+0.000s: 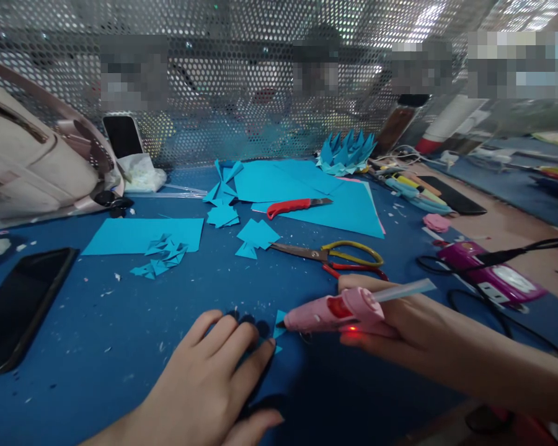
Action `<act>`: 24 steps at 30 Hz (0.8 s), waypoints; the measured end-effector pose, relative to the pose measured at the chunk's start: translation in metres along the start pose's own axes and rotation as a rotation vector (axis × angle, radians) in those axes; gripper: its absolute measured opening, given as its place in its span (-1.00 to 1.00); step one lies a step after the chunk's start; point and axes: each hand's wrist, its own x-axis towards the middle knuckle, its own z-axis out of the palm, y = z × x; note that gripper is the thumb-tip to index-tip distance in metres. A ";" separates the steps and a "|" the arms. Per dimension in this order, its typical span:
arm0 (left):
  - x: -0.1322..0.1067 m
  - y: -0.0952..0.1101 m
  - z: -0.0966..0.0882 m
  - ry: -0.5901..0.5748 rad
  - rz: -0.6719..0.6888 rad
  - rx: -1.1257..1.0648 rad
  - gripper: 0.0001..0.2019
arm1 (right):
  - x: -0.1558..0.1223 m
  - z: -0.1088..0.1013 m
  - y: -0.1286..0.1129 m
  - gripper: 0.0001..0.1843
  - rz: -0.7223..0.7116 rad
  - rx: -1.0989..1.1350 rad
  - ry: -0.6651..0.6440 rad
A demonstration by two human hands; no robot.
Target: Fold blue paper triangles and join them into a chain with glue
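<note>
Glue gun sits in the right hand, fingers wrapped around its hidden handle. At its nozzle lies a small blue paper piece, partly covered by the left hand, whose thumb stands wide of its fingers.

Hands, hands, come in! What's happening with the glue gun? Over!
Right hand gripping pink glue gun. Left hand down, fingertip at small blue paper piece. Nozzle right at that piece, contact unclear. Scissors lie beyond, apart from it.
</note>
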 end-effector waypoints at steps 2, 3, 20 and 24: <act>0.000 0.000 0.000 0.000 -0.002 0.002 -0.55 | 0.001 -0.002 -0.002 -0.63 -0.030 -0.006 -0.018; 0.000 0.000 0.000 0.001 -0.002 0.002 -0.55 | 0.001 -0.002 -0.002 -0.64 -0.044 -0.009 -0.033; 0.000 0.000 -0.002 -0.024 -0.035 -0.070 -0.57 | -0.004 -0.008 -0.009 -0.76 -0.042 0.012 -0.039; -0.001 0.000 -0.001 -0.032 -0.038 -0.082 -0.58 | -0.008 -0.007 -0.006 -0.78 -0.009 -0.022 -0.064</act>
